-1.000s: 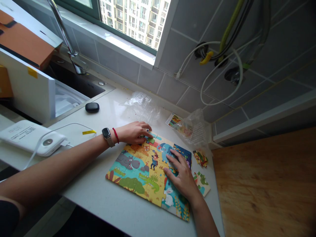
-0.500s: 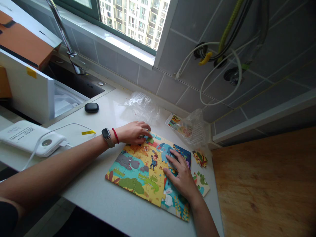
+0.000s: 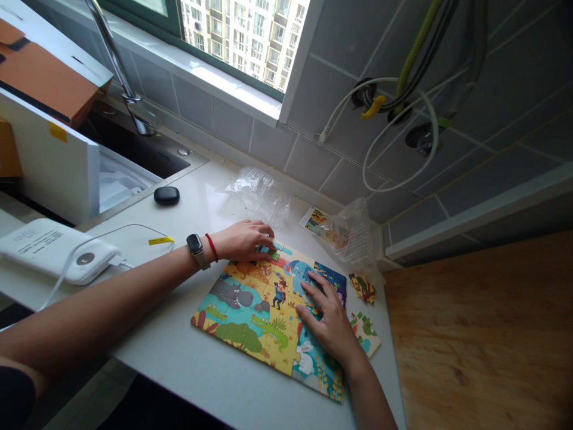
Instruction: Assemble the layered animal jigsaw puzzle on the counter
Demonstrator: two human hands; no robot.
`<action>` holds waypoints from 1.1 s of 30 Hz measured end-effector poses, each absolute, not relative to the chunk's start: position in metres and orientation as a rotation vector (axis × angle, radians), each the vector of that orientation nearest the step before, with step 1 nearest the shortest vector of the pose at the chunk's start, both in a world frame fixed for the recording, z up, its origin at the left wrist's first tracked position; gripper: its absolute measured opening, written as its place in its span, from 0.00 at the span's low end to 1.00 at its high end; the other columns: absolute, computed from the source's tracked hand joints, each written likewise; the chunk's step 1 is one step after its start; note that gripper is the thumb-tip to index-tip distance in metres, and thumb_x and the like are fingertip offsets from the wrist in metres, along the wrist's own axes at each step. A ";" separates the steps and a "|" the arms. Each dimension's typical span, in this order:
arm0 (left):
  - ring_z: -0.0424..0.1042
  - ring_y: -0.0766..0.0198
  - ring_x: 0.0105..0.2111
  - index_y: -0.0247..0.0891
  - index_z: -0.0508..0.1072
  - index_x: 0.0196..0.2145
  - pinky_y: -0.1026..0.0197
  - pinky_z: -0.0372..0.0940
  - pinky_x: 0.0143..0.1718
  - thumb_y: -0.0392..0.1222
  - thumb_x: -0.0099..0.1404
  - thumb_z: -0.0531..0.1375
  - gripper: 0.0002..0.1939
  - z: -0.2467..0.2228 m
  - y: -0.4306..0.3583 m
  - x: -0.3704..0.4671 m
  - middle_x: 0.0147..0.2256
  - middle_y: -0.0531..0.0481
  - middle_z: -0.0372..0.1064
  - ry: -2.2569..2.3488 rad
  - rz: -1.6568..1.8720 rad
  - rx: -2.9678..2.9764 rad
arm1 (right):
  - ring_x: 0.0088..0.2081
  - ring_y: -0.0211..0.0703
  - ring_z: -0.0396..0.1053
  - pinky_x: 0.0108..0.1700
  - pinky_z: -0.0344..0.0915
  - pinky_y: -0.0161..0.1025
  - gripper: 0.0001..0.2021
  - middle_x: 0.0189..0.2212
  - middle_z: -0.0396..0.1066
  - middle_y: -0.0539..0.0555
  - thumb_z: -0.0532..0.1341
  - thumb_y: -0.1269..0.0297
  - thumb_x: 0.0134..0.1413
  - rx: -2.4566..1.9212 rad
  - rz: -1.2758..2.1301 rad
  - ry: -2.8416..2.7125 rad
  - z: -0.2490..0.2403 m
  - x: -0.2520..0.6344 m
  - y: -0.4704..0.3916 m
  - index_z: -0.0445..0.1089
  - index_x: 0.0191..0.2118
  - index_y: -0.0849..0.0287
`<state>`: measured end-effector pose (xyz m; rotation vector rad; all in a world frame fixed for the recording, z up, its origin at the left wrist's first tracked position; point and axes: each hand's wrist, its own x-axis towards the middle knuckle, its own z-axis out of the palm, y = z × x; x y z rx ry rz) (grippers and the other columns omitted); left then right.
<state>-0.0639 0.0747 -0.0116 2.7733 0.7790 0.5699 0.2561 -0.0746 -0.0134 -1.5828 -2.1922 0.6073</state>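
Observation:
A colourful animal jigsaw puzzle (image 3: 250,313) lies assembled on the white counter (image 3: 192,358). My left hand (image 3: 242,240), with a watch and a red string at the wrist, presses its fingertips on a piece at the puzzle's far left corner. Flat on the puzzle's right side rests my right hand (image 3: 329,319), fingers spread. Two loose pieces (image 3: 364,286) (image 3: 367,333) lie just right of the puzzle.
Crumpled clear plastic bags (image 3: 257,194) (image 3: 353,236) and a printed card (image 3: 316,218) lie behind the puzzle. A black case (image 3: 166,195), a white device with cable (image 3: 54,248), a sink with tap (image 3: 134,107) and a white box (image 3: 49,161) are at left. A wooden surface (image 3: 478,340) lies at right.
Almost nothing differs; my left fingers shifted very slightly on the corner piece while my right hand stayed flat on the puzzle.

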 end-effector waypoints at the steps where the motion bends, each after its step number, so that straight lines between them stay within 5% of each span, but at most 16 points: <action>1: 0.76 0.54 0.47 0.47 0.83 0.48 0.54 0.69 0.49 0.53 0.72 0.67 0.12 -0.011 0.075 -0.064 0.51 0.45 0.78 0.777 0.561 2.774 | 0.71 0.62 0.61 0.72 0.58 0.65 0.24 0.70 0.64 0.60 0.63 0.49 0.67 -1.585 0.609 -2.192 -0.014 0.256 -0.074 0.75 0.63 0.51; 9: 0.76 0.54 0.47 0.47 0.82 0.49 0.52 0.70 0.50 0.52 0.70 0.68 0.14 -0.015 0.076 -0.066 0.51 0.43 0.78 0.708 0.632 2.720 | 0.71 0.62 0.61 0.72 0.57 0.65 0.23 0.70 0.64 0.60 0.63 0.50 0.68 -1.592 0.620 -2.192 -0.013 0.257 -0.074 0.75 0.63 0.51; 14: 0.77 0.52 0.48 0.44 0.78 0.57 0.50 0.71 0.52 0.52 0.67 0.70 0.23 -0.014 0.077 -0.064 0.52 0.41 0.78 0.682 0.723 2.685 | 0.71 0.62 0.61 0.73 0.57 0.65 0.24 0.71 0.63 0.60 0.63 0.49 0.67 -1.600 0.638 -2.189 -0.012 0.256 -0.075 0.75 0.63 0.51; 25: 0.75 0.50 0.57 0.40 0.67 0.65 0.47 0.70 0.61 0.28 0.57 0.61 0.38 -0.015 0.071 -0.063 0.59 0.38 0.73 0.634 0.677 2.539 | 0.71 0.61 0.60 0.73 0.57 0.64 0.24 0.71 0.63 0.60 0.63 0.49 0.67 -1.602 0.629 -2.191 -0.012 0.256 -0.075 0.75 0.64 0.51; 33: 0.71 0.54 0.63 0.40 0.67 0.65 0.51 0.69 0.65 0.21 0.58 0.54 0.38 -0.016 0.071 -0.062 0.64 0.40 0.69 0.649 0.712 2.438 | 0.71 0.61 0.60 0.72 0.59 0.64 0.24 0.71 0.63 0.59 0.63 0.49 0.67 -1.601 0.636 -2.189 -0.011 0.256 -0.075 0.75 0.63 0.50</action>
